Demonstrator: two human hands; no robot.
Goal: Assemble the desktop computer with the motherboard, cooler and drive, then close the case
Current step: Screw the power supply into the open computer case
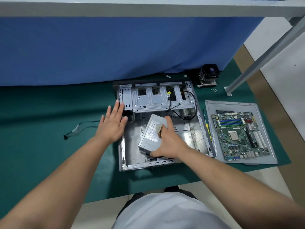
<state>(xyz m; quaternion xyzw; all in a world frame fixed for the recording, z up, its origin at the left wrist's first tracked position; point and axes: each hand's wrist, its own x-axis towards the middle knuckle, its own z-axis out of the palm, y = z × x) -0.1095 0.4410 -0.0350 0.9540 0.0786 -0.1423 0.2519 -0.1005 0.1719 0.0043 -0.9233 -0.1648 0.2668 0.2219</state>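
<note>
Head view: power supply (152, 131) held tilted inside the open case (204, 128).
Right hand (166, 142) grips the grey, labelled metal box; left hand (112, 124) spread flat at the case's edge. Likely heavy, rigid: grasp the body, not cables. Motherboard (239, 134) lies on a side panel (212, 106), right; cooler (208, 74) beyond.

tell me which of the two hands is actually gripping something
The right hand: its fingers curl round the grey power supply over the case. The left hand is flat, fingers straight.
</note>
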